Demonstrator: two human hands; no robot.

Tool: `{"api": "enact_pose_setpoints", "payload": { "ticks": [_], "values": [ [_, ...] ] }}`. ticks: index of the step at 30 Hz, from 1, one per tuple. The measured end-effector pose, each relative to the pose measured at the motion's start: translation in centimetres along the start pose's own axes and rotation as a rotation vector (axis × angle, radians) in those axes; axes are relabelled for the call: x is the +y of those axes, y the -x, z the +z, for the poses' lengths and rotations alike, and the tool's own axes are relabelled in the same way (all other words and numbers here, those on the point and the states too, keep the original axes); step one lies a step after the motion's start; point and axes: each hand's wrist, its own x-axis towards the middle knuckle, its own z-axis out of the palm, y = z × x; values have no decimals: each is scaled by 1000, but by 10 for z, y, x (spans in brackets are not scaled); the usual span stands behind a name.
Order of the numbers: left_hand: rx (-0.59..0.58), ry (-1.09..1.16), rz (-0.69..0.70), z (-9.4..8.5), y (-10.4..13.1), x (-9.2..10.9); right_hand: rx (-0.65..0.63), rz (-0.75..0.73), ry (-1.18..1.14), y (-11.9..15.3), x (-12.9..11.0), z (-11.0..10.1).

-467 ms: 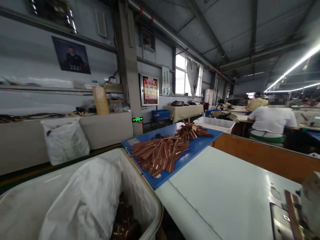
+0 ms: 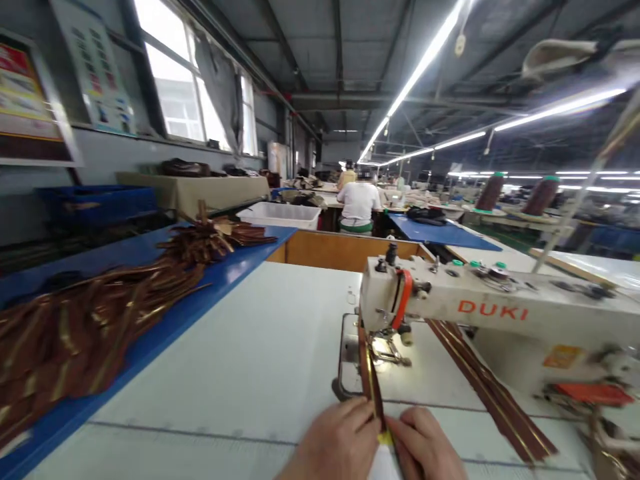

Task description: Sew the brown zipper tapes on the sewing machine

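My left hand is closed on the left side of a brown strip with a gold line. My right hand pinches the same strip from the right, close to the left one. The strip runs forward from my fingers under the presser area of a white sewing machine with orange letters. A bit of yellow and a white piece show between my hands. More brown strips lie under the machine arm, to the right.
A blue board at the left bears a pile of brown strips. Beyond stand a white bin and an orange-brown panel. A person in a white shirt sits ahead. Thread cones stand at the right.
The view has swung right, away from the near white bin, to the sewing machine. Both my hands have come into view, holding the brown strip.
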Motion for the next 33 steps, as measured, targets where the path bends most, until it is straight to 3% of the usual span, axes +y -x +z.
{"api": "enact_pose_setpoints", "payload": {
  "ticks": [6,17,29,33],
  "values": [
    [-11,16,33,-24,-8,2,-10,105,0,-13,-30,-6],
    [-46,-3,66,-25,-6,-2,6,139,-43,-20,-42,-16],
    [9,-29,131,-42,-20,3,-72,-25,243,-22,-44,-13],
    [4,-23,123,-40,-17,1,-113,-40,278,-22,-44,-13]
  ]
}}
